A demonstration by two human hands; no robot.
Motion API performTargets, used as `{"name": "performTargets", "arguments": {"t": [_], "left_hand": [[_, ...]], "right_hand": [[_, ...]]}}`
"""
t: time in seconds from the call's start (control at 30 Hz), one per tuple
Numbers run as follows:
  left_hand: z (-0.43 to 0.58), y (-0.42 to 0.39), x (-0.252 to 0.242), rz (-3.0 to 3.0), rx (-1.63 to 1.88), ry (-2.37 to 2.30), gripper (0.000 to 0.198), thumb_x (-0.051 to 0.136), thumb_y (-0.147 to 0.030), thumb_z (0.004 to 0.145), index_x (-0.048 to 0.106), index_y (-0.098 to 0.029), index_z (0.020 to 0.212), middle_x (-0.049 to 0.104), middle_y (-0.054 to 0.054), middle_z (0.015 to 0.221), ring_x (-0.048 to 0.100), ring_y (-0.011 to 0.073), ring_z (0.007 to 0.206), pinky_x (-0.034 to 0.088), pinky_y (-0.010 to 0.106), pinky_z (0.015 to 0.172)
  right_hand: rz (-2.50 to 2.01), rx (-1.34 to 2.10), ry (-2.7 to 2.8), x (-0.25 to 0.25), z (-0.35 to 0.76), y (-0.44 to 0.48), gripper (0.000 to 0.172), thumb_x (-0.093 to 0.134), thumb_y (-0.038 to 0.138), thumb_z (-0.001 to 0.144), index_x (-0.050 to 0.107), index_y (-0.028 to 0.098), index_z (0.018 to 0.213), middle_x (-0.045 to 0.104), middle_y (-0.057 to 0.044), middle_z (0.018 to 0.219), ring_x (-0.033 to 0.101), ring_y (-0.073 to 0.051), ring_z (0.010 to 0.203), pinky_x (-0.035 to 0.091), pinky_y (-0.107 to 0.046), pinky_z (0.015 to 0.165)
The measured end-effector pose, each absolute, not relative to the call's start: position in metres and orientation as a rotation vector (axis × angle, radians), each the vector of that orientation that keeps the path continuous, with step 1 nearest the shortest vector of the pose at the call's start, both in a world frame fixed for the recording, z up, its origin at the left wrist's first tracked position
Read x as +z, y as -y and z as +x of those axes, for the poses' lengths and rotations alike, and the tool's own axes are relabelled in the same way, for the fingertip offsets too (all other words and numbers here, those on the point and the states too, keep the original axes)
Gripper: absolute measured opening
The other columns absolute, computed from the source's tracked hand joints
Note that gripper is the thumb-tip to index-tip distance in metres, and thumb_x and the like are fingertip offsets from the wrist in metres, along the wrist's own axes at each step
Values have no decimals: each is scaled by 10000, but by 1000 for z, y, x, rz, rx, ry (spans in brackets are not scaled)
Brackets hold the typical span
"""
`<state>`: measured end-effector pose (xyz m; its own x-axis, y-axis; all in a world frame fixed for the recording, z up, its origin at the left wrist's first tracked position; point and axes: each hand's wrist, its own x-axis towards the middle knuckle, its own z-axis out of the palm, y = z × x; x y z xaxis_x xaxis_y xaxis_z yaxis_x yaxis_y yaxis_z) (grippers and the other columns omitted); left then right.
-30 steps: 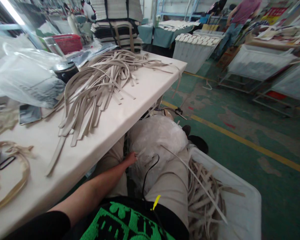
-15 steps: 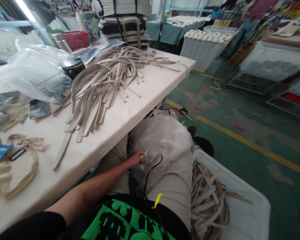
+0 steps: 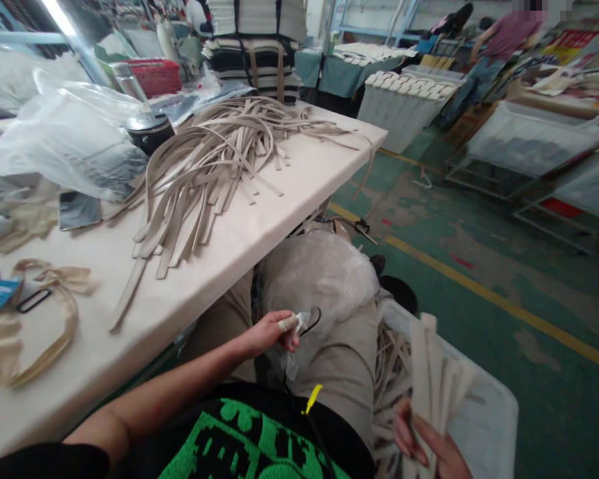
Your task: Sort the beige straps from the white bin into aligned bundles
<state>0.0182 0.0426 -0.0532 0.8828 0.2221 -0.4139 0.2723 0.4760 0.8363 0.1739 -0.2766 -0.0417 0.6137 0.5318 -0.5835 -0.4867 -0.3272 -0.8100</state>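
My left hand (image 3: 274,330) rests on my lap, its fingers pinched on the edge of a clear plastic bag (image 3: 319,279) that lies across my thighs; one finger has a bandage. My right hand (image 3: 426,442) shows at the bottom right, closed round a bunch of beige strips (image 3: 436,386) held upright over the white bin (image 3: 488,426). More beige strips lie in that bin beside my right leg. A large pile of the same strips (image 3: 214,166) spreads over the white table (image 3: 259,233) to my left.
On the table's left lie a beige headband (image 3: 24,332), a phone (image 3: 78,209), plastic bags (image 3: 64,143) and a black pot (image 3: 149,130). Wire carts (image 3: 523,140) and a white crate (image 3: 403,100) stand on the green floor. A person (image 3: 498,46) stands at the far right.
My right hand has come into view, lifting a bunch of strips out of the bin. My left hand has drawn back toward me, pinching the plastic bag.
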Motion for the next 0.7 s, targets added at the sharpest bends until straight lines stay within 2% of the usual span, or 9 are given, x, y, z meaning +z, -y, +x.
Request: {"name": "performTargets", "arguments": {"t": [0.07,0.17,0.27,0.37,0.47,0.57,0.7], "left_hand": [[22,-37,-43,1092,-36,-465,497,570,-623,800,560,-128,839,643,39,682,580,111,518,470,231,543],[27,-33,-33,1152,-71,-410,502,552,-632,809,547,-131,773,646,47,671,588,117,530,465,227,540],[29,-34,-26,1235,-138,-364,512,548,-637,805,562,-127,764,637,41,653,577,114,521,442,217,521],[30,-37,-22,1298,-159,-348,541,538,-656,794,595,-119,820,628,37,652,568,117,517,445,229,527],[31,-40,-18,1332,-152,-376,589,542,-695,758,601,-114,836,621,38,645,567,123,518,454,242,537],[31,-43,-17,1352,-176,-400,610,553,-718,724,595,-119,828,618,36,644,573,123,523,451,237,539],[32,-43,-20,1370,-195,-422,578,587,-693,703,591,-127,817,624,29,650,582,129,537,424,229,528]], "right_hand": [[-1450,1136,96,-35,171,224,373,683,553,721,702,202,846,499,-28,561,402,-99,411,339,-301,444],[-1356,1293,251,-28,160,149,452,730,529,674,685,161,933,505,27,551,358,-72,403,353,-253,456],[-1298,1345,227,-34,149,104,409,751,530,659,647,139,724,481,46,488,353,-57,387,351,-216,439],[-1278,1325,195,-40,146,85,472,764,560,616,548,149,528,428,47,425,387,-68,383,349,-210,418],[-1289,1280,192,-35,148,78,479,761,568,615,530,159,518,423,54,424,369,-60,382,367,-212,423],[-1333,1223,212,-25,149,74,453,792,545,589,580,145,581,452,59,448,337,-45,377,360,-206,414],[-1488,1057,273,-24,150,70,403,846,448,528,628,113,583,518,19,448,426,-77,400,339,-201,385]]}}
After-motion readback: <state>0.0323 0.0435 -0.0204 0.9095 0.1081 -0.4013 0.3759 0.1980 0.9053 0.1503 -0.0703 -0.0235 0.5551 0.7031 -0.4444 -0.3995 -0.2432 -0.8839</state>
